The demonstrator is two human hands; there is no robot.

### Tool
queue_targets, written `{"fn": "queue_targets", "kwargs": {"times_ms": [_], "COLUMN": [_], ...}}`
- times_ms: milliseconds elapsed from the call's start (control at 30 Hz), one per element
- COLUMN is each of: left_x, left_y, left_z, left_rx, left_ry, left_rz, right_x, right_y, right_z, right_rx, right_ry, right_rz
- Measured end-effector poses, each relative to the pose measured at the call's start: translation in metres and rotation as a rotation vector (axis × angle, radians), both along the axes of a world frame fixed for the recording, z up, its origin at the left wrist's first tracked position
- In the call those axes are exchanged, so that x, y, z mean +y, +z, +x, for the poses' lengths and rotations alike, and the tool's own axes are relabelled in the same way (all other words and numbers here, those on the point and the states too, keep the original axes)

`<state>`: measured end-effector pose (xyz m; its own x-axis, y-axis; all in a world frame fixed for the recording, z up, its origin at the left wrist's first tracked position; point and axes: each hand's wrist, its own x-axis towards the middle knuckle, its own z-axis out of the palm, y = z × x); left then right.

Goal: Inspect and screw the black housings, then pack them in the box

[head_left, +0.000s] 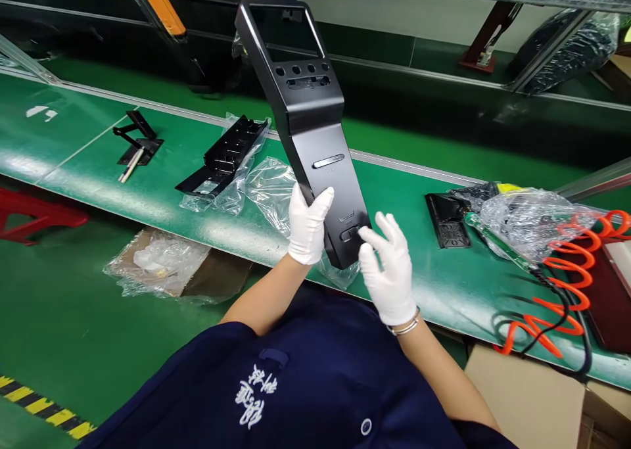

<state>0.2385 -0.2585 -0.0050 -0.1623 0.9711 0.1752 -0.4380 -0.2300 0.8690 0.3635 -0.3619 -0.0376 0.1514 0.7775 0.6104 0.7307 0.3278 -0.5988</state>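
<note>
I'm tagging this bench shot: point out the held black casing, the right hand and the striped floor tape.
Black casing [318, 139]: head view, front face, just below the bend.
Right hand [389, 275]: head view, gloved middle of the hand.
Striped floor tape [43, 407]: head view, middle of its visible stretch.

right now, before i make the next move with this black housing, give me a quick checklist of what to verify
1. Left hand gripping the black housing: ok, closed around its lower part.
2. Right hand also gripping it: not ok, it is beside the lower corner but not wrapped around it.
3. White gloves on both hands: ok.
4. Housing's lower end clear of the bench: cannot tell, one view does not settle the gap.
5. Green tool out of the hands: ok, it is off to the right, by the clear plastic.
6. Other black shell out of the hands: ok, it lies to the left on plastic wrap.
</note>
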Motion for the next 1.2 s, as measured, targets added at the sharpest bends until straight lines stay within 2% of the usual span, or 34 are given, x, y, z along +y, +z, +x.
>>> {"fn": "queue_targets", "kwargs": {"times_ms": [100,300,467,567,633,700,767,867,933,1033,1200], "left_x": [-0.001,-0.003,-0.004,-0.003,-0.003,-0.002,-0.002,-0.002,0.000,0.007,0.019], "left_y": [0.001,-0.001,-0.005,-0.005,-0.005,-0.004,-0.002,0.000,-0.001,-0.003,-0.008], "left_z": [0.002,0.002,-0.001,-0.002,-0.004,-0.005,-0.006,-0.007,-0.006,-0.001,0.010], "left_rx": [-0.023,-0.067,-0.046,-0.074,-0.118,-0.180,-0.264,-0.381,-0.409,-0.410,-0.338], "left_ry": [0.000,0.046,0.074,0.058,0.013,-0.043,-0.122,-0.301,-0.405,-0.483,-0.459], "left_rz": [-0.007,-0.005,-0.043,-0.069,-0.076,-0.081,-0.146,-0.373,-0.493,-0.540,-0.584], "right_x": [-0.002,-0.002,-0.001,-0.002,-0.001,0.000,0.002,-0.001,-0.005,-0.012,-0.018], "right_y": [-0.006,-0.005,-0.005,-0.003,-0.001,0.003,0.007,0.014,0.019,0.021,0.013], "right_z": [-0.010,-0.015,-0.011,-0.004,0.003,0.010,0.015,0.013,0.008,0.002,-0.003], "right_rx": [-0.076,0.235,0.293,0.358,0.511,0.713,0.879,1.001,1.018,0.960,0.846], "right_ry": [0.003,0.097,0.164,0.167,0.124,0.147,0.276,0.423,0.431,0.450,0.503], "right_rz": [-0.005,-0.196,-0.270,-0.260,-0.268,-0.362,-0.541,-0.770,-0.834,-0.849,-0.784]}}
